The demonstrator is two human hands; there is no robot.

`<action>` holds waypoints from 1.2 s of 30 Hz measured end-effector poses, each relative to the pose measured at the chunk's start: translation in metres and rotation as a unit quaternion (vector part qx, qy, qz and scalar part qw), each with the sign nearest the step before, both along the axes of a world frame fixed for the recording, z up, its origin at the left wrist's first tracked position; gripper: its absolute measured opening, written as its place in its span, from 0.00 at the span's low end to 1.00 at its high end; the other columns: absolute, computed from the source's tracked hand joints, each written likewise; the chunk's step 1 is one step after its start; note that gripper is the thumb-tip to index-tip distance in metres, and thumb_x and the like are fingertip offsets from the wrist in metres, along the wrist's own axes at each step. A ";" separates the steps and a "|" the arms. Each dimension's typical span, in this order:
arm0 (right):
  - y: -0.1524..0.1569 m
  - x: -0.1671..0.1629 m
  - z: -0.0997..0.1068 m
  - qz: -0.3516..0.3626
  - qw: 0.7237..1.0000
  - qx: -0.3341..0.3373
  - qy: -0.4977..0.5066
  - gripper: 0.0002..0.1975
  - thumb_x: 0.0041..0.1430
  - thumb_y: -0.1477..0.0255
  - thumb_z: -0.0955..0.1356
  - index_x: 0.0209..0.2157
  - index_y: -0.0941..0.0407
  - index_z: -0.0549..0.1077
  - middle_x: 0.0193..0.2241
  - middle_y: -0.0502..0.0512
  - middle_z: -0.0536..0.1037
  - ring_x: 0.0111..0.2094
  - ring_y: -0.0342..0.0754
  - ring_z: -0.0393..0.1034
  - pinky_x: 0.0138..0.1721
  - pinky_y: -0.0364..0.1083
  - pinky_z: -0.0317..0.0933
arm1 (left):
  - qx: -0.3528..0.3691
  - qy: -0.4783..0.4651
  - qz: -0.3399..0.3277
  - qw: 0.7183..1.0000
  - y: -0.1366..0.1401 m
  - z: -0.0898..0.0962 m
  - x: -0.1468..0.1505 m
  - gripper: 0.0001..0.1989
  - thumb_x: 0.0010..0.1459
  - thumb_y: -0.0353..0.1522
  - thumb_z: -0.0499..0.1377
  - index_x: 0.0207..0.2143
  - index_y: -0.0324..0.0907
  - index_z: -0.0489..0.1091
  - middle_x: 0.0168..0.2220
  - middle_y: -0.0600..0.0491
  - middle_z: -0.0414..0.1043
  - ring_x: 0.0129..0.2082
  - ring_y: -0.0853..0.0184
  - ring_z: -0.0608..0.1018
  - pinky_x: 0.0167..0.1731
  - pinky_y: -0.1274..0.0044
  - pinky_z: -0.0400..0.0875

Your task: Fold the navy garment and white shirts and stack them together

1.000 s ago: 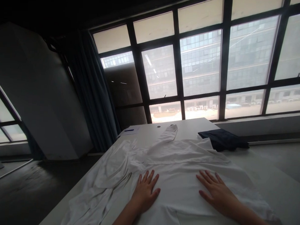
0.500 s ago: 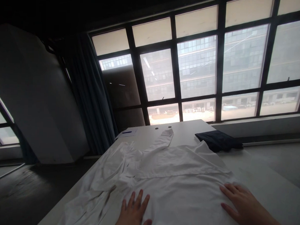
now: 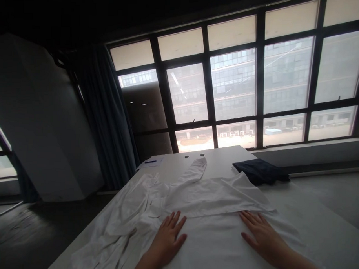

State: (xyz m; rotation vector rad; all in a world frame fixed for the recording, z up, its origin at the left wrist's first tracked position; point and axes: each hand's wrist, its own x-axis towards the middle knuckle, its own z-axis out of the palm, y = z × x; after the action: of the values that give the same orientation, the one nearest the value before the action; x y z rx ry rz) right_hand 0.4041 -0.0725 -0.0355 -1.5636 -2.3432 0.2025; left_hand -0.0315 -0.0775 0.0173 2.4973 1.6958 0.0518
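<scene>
White garment: it lies spread on the table (image 3: 222, 153), right in front of me; my white garment (image 3: 217, 241) takes up most of the near part and the middle of the tabletop.
Laid out: I judge this much as done, that the cloth is opened wide and the panel between my hands is nearly flat, with only soft, shallow ripples.
Left over: by my reading the smoothing is only partly through, since the left side is bunched in loose heaps with dark gaps between them, and the part beyond my fingers is creased.
Sleeve: one sleeve (image 3: 196, 170) points away from me toward the window (image 3: 231, 85), narrow and wrinkled, its end lying on the table.
Edge: a long, fairly straight edge crosses the cloth near my fingertips; it seems to be an upper layer over the nearer one, though I can't be sure.
Look: plain white, thin and soft, greyish in this dim light.
Left hand: my left hand (image 3: 167, 236) rests palm down, fingers a little apart, gripping nothing.
Right hand: my right hand (image 3: 261, 235) lies flat too, fingertips at that edge, nothing grasped.
Nearby: a dark cloth (image 3: 259, 170) sits just beyond the garment's far right corner; a pen (image 3: 150, 161) lies on paper (image 3: 158, 162) at the far left.
</scene>
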 end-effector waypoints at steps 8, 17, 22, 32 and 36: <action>0.018 0.112 -0.029 -0.146 0.987 -0.016 -0.068 0.39 0.64 0.44 0.58 0.67 0.52 0.63 0.68 0.57 0.60 0.70 0.62 0.47 0.69 0.64 0.42 | 0.040 0.026 0.015 0.999 -0.004 -0.008 -0.038 0.31 0.70 0.54 0.42 0.71 0.59 0.46 0.74 0.56 0.41 0.73 0.55 0.49 0.70 0.59 0.45; -0.008 0.135 -0.025 -0.159 0.985 -0.027 -0.058 0.33 0.59 0.45 0.62 0.60 0.46 0.72 0.65 0.57 0.68 0.67 0.68 0.56 0.63 0.70 0.50 | 0.002 0.012 0.047 0.999 -0.045 0.006 -0.044 0.33 0.67 0.53 0.50 0.71 0.58 0.49 0.73 0.59 0.42 0.72 0.55 0.51 0.70 0.62 0.46; -0.011 0.090 0.032 -0.191 0.975 0.090 -0.076 0.20 0.64 0.61 0.60 0.31 0.54 0.79 0.40 0.66 0.80 0.42 0.63 0.75 0.49 0.64 0.63 | -0.042 0.028 0.063 0.997 -0.060 0.045 -0.025 0.31 0.60 0.46 0.58 0.65 0.51 0.65 0.67 0.51 0.63 0.65 0.52 0.66 0.65 0.62 0.59; 0.031 -0.117 0.042 0.057 0.997 -0.016 0.042 0.28 0.65 0.60 0.62 0.62 0.56 0.69 0.66 0.63 0.66 0.66 0.60 0.58 0.67 0.58 0.49 | -0.006 -0.048 -0.104 0.993 0.026 0.009 0.092 0.33 0.67 0.49 0.48 0.70 0.47 0.55 0.72 0.48 0.51 0.71 0.54 0.55 0.68 0.61 0.51; 0.063 -0.098 0.026 0.037 0.998 -0.050 -0.008 0.35 0.68 0.48 0.55 0.69 0.51 0.59 0.71 0.59 0.53 0.72 0.60 0.44 0.69 0.63 0.36 | 0.002 -0.030 -0.052 0.998 0.056 -0.003 0.068 0.33 0.69 0.52 0.45 0.71 0.53 0.50 0.74 0.54 0.42 0.73 0.57 0.48 0.69 0.61 0.45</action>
State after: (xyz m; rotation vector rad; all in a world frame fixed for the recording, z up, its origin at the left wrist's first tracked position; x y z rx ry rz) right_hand 0.3059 -0.0099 -0.0098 -1.5297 -2.4390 0.3294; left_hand 0.0369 -0.0212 0.0145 2.5547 1.5434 0.1181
